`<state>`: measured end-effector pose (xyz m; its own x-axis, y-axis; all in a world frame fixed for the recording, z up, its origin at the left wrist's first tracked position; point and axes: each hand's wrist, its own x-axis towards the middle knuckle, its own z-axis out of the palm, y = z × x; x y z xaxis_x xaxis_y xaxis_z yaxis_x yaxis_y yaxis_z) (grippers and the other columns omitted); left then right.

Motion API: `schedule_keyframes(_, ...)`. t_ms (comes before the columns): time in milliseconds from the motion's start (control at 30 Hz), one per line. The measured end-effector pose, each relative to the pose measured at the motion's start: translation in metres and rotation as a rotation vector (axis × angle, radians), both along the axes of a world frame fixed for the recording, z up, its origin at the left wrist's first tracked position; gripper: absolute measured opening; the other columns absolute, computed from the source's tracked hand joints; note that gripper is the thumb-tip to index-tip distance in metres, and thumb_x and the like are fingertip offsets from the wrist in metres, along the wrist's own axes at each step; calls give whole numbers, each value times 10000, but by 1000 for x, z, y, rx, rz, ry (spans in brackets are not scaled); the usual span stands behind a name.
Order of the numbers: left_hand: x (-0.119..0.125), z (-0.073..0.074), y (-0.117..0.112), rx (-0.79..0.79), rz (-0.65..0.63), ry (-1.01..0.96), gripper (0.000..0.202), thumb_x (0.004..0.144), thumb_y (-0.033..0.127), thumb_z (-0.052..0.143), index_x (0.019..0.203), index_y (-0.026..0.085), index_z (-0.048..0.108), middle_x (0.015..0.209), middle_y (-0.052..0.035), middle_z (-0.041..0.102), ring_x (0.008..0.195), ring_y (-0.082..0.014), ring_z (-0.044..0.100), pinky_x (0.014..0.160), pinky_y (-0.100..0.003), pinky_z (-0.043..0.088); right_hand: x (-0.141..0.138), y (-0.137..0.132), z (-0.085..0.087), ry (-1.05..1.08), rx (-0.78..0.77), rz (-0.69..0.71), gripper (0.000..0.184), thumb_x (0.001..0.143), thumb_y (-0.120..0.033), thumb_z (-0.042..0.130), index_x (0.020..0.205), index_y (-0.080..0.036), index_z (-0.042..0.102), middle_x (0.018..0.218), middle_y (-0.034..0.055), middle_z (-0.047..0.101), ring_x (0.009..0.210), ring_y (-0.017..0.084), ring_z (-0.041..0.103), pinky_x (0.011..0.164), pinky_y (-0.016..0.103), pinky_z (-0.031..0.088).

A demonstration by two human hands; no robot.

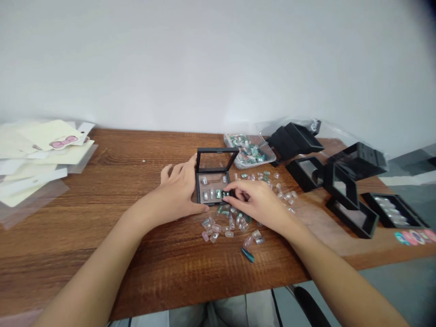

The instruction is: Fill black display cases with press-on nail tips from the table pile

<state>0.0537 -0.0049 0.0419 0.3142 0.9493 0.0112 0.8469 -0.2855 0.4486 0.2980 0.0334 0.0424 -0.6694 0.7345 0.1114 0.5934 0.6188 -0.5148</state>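
clasping black plastic case (215, 150) with left hand (175, 190); right hand (257, 202) touching it

Black display box (216, 149), brown wood-grained tabletop (85, 254), and teal-and-silver press-on nails (247, 255).

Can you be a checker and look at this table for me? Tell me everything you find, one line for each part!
surface: a brown wood-grain table
job's things: an open black display box with a clear lid and small pieces inside; small clear and teal pieces scattered in front
clutter: a plastic tub of more pieces; black boxes at right; cream cards in plastic sleeves at left
grippers: left hand holds the box; right hand reaches its near corner, and any pinched piece is hidden
cables: a thin black line below the table, unclear what it is
surroundings: a white wall and a grey floor
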Motion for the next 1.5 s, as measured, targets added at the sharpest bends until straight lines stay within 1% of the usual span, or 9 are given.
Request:
schedule_keyframes(367, 0, 1, 0, -11, 2, -7, 1174, 725, 598, 700, 1551, 199, -33, 1536, -196, 294, 1412, -404, 276, 1145, -576, 121, 1, 1, -2, -14, 13, 3, 172, 897, -309, 677, 1022, -191, 694, 614, -62, 554, 570, 102, 510, 588, 232, 332)
schedule_keyframes(767, 2, 2, 1, -44, 15, 34, 1187, 728, 579, 710, 1545, 166, -45, 1525, -208, 293, 1419, -377, 262, 1153, -552, 108, 0, -1, 0, -16, 47, -12, 190, 913, -315, 655, 1058, -195, 674, 623, -62, 560, 569, 104, 511, 575, 232, 336)
schedule_keyframes(833, 2, 2, 1, -36, 13, 28, 1179, 721, 571, 716, 1544, 171, -28, 1513, -203, 311, 1410, -382, 275, 1150, -553, 113, 1, -3, 1, 9, 81, 35, 177, 928, -308, 630, 1047, -188, 677, 648, -47, 575, 586, 108, 524, 584, 234, 348)
schedule_keyframes(900, 1, 1, 1, -20, 16, 18, 1157, 717, 562, 716, 1541, 169, 5, 1486, -201, 344, 1391, -385, 306, 1145, -553, 121, 2, -5, 3, 16, 106, 139, 163, 946, -292, 595, 1029, -185, 684, 708, -22, 614, 623, 112, 548, 605, 236, 366)
schedule_keyframes(1000, 0, -2, 2, 5, 19, 2, 1120, 727, 557, 703, 1537, 178, 29, 1431, -186, 409, 1369, -377, 344, 1140, -551, 128, 2, -8, 5, -30, 120, 312, 170, 961, -273, 562, 1044, -196, 690, 834, 6, 679, 702, 123, 596, 638, 242, 386)
schedule_keyframes(1067, -1, -4, 3, 17, 19, -3, 1128, 725, 560, 704, 1539, 190, 16, 1413, -177, 429, 1368, -374, 349, 1136, -556, 126, 2, -9, 4, -80, 141, 359, 180, 960, -274, 569, 1075, -208, 690, 866, 4, 697, 726, 133, 616, 635, 250, 382)
schedule_keyframes(1300, -3, -11, 5, 42, 21, -20, 1177, 703, 569, 718, 1543, 211, -25, 1423, -176, 419, 1370, -381, 346, 1131, -564, 126, 0, -11, -1, -118, 204, 330, 173, 974, -231, 544, 988, -210, 715, 829, -4, 693, 675, 128, 610, 600, 258, 370)
schedule_keyframes(1400, -3, -10, 5, 35, 32, -13, 1172, 701, 562, 718, 1542, 201, -15, 1407, -177, 428, 1368, -373, 353, 1132, -553, 131, 0, -12, 4, -11, 183, 295, 173, 966, -226, 542, 970, -199, 713, 819, 13, 655, 684, 128, 594, 598, 250, 400)
schedule_keyframes(1500, -2, -8, 5, 28, 38, -13, 1155, 693, 550, 725, 1536, 202, 17, 1416, -174, 422, 1370, -368, 353, 1134, -547, 133, 2, -12, 11, 175, 127, 226, 144, 957, -232, 554, 963, -187, 690, 927, 54, 655, 806, 153, 616, 677, 265, 467)
